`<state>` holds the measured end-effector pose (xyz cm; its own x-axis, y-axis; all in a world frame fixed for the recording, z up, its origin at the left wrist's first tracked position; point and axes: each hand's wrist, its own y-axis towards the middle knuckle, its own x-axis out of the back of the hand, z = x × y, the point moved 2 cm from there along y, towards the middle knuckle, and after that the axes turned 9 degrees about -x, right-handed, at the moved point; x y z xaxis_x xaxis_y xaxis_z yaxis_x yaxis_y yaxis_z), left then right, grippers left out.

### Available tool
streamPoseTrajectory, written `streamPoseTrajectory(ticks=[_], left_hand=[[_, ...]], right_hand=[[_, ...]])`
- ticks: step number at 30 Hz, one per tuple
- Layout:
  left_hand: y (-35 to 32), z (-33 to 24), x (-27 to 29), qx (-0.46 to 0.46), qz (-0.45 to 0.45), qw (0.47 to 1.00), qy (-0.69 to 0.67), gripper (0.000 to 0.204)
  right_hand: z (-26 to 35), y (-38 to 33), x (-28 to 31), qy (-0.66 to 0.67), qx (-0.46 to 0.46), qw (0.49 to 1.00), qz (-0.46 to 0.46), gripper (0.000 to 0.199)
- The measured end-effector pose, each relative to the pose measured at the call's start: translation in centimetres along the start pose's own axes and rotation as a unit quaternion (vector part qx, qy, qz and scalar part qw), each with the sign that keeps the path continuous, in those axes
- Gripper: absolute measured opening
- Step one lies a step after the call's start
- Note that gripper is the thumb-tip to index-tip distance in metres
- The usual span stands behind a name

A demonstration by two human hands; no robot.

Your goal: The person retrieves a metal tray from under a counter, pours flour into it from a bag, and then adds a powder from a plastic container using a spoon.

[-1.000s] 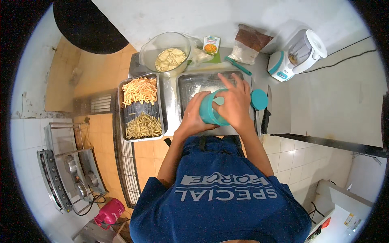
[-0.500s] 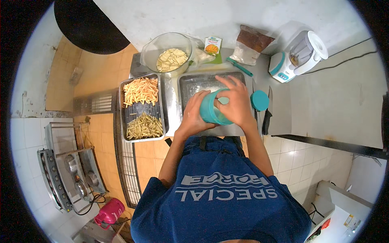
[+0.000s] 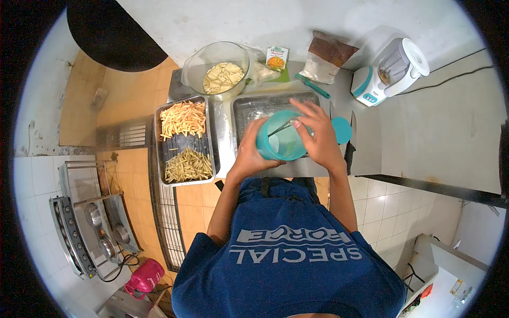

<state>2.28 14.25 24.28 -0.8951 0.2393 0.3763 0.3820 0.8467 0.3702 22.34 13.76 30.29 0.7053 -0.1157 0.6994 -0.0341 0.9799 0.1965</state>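
Teal plastic container (image 3: pixel 282 143), round and open-topped, sits at the centre of the view above a steel tray (image 3: pixel 249 108) on the metal counter (image 3: pixel 366 153). The left hand (image 3: pixel 252 151) wraps its 9 o'clock side, fingers closed around the wall; the far side of that grip is hidden by the container. The right hand (image 3: pixel 317 135), at 3 o'clock, pinches a thin metal utensil (image 3: pixel 281 127) that slants into the container; whether it is a spoon or a fork cannot be made out, and its lower end is lost against the pale contents. Most of the tray's floor is covered by hands and container. A teal lid (image 3: pixel 342 130) lies just beside the right hand, partly behind it. At 9 o'clock a second tray (image 3: pixel 159 143) holds two heaps of cut strips (image 3: pixel 183 119). At 11 o'clock stands a glass bowl (image 3: pixel 214 66) of pale pieces; at 2 o'clock, a white blender (image 3: pixel 389 71). The person's torso hides the counter's near edge.
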Motion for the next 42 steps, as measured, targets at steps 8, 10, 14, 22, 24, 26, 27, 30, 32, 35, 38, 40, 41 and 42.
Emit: streamPoseTrajectory(ticks=[8,10,14,22,24,26,27,30,32,35,38,40,41,42], left_hand=[[-0.2,-0.2,-0.1,-0.005,-0.001,1.0,0.001,0.105],[-0.2,-0.1,-0.1,-0.013,0.0,1.0,0.002,0.105],[-0.5,0.1,-0.1,-0.014,0.007,1.0,0.004,0.106],[-1.3,0.8,-0.1,-0.03,-0.002,1.0,0.006,0.103],[-1.5,1.0,0.0,-0.034,-0.029,0.999,-0.024,0.099],[-1.7,1.1,0.0,-0.042,-0.05,0.998,-0.018,0.097],[-1.7,1.1,0.1,-0.052,-0.069,0.996,-0.013,0.095],[-1.7,0.6,0.4,-0.092,-0.088,0.991,0.049,0.093],[-1.5,0.5,0.6,-0.121,-0.081,0.988,0.058,0.093],[-1.3,0.6,0.3,-0.145,-0.078,0.985,0.051,0.092],[-1.3,0.5,0.0,-0.133,-0.086,0.987,0.032,0.09],[-1.2,0.5,-0.2,-0.128,-0.085,0.988,0.024,0.088],[-1.2,0.5,-0.2,-0.139,-0.087,0.986,0.039,0.087],[-1.2,0.6,-0.2,-0.149,-0.09,0.983,0.055,0.087]], right_hand=[[0.1,-0.2,-0.2,0.029,0.006,0.999,-0.033,0.011],[-0.3,-0.4,-0.5,0.025,0.005,0.999,-0.033,0.01],[0.3,-0.6,-0.3,0.0,0.001,1.0,-0.01,0.009],[1.0,-1.0,0.0,0.025,0.004,0.999,-0.03,0.008],[2.1,-1.2,0.6,0.028,0.021,0.998,-0.049,0.007],[3.5,-1.4,1.5,-0.037,0.057,0.994,-0.086,0.01],[4.2,-1.5,2.1,-0.036,0.056,0.994,-0.086,0.01],[5.3,-1.9,2.6,-0.16,0.073,0.983,-0.054,0.011],[5.3,-2.1,2.2,-0.187,0.06,0.98,-0.017,0.01],[5.2,-2.2,2.0,-0.223,0.074,0.972,-0.011,0.009],[5.8,-2.1,2.7,-0.207,0.077,0.974,-0.05,0.01],[5.7,-1.9,2.5,-0.205,0.079,0.973,-0.075,0.011],[5.6,-1.9,2.4,-0.203,0.083,0.971,-0.097,0.012],[5.4,-2.1,2.1,-0.204,0.081,0.97,-0.1,0.012]])
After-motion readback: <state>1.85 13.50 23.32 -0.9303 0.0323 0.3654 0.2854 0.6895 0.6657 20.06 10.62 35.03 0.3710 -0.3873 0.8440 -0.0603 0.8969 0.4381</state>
